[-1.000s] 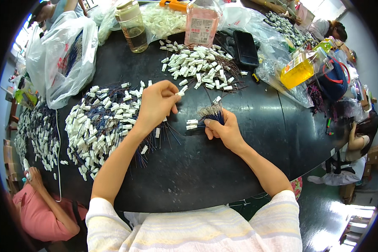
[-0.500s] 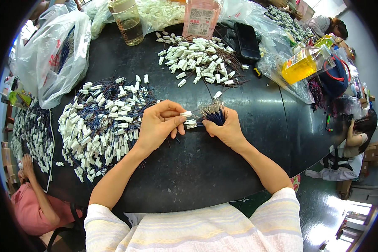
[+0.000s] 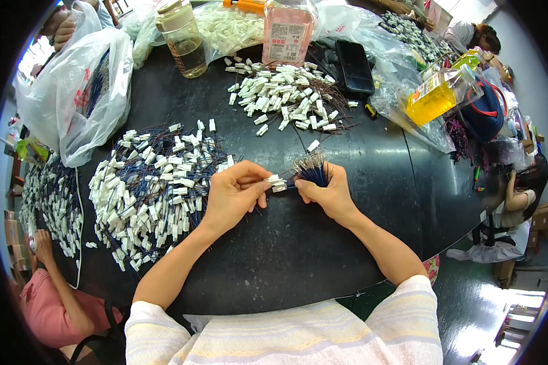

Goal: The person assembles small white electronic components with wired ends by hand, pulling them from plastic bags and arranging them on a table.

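My left hand (image 3: 240, 190) is closed, with white plastic connectors (image 3: 277, 182) pinched at its thumb and fingertips. My right hand (image 3: 327, 193) wraps round a bundle of dark blue wires (image 3: 312, 174), whose bare metal-tipped ends fan out at the top. Between the two hands, the connectors sit close beside the right thumb; whether a wire enters one is too small to tell. A single loose connector (image 3: 313, 145) lies just beyond the bundle. Left of my left hand spreads a large heap of white connectors on blue and brown wires (image 3: 158, 188).
Farther back lies a second connector heap (image 3: 286, 91), with a pink bottle (image 3: 288, 33), a drink bottle (image 3: 184, 45) and a black phone (image 3: 355, 68) around it. A yellow liquid bottle (image 3: 431, 100) leans at right. Plastic bags (image 3: 79, 91) stand at left. Co-workers sit around the black table (image 3: 298, 255).
My left hand has shifted slightly right and down, bringing the connectors nearer together at its fingertips. My right hand keeps its hold on the wires. The whole view has tilted a little.
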`<state>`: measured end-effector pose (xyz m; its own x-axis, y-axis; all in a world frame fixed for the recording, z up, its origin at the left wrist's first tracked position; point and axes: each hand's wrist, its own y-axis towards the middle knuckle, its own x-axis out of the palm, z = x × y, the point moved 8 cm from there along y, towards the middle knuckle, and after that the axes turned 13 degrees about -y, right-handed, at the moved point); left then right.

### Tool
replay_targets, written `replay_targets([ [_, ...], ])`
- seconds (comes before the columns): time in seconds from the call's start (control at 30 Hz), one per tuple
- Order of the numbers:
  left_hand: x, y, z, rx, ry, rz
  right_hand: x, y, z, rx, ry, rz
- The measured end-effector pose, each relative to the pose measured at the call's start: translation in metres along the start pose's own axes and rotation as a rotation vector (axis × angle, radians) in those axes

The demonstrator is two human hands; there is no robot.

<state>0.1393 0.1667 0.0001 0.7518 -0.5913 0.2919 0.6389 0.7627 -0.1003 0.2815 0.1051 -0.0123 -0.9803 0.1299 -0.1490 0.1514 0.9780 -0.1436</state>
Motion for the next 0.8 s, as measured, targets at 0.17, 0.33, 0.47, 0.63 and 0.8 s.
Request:
replay_targets([
  [0.17, 0.001, -0.001, -0.001, -0.011, 0.078, -0.003, 0.003, 0.000, 0.003, 0.027, -0.044, 0.009],
  [0.33, 0.008, -0.003, 0.006, 0.150, 0.227, -0.049, 0.005, 0.001, -0.004, -0.105, -0.158, 0.059],
  [0.47, 0.012, -0.004, 0.007, 0.142, 0.207, -0.036, 0.008, 0.001, -0.009, -0.155, -0.237, 0.019],
  [0.63, 0.011, 0.007, 0.015, 0.035, 0.275, -0.108, 0.006, 0.001, -0.006, -0.017, -0.211, -0.004],
  [0.8, -0.005, 0.059, 0.055, 0.537, 0.872, 0.041, 0.006, -0.001, -0.011, -0.082, -0.036, -0.026],
])
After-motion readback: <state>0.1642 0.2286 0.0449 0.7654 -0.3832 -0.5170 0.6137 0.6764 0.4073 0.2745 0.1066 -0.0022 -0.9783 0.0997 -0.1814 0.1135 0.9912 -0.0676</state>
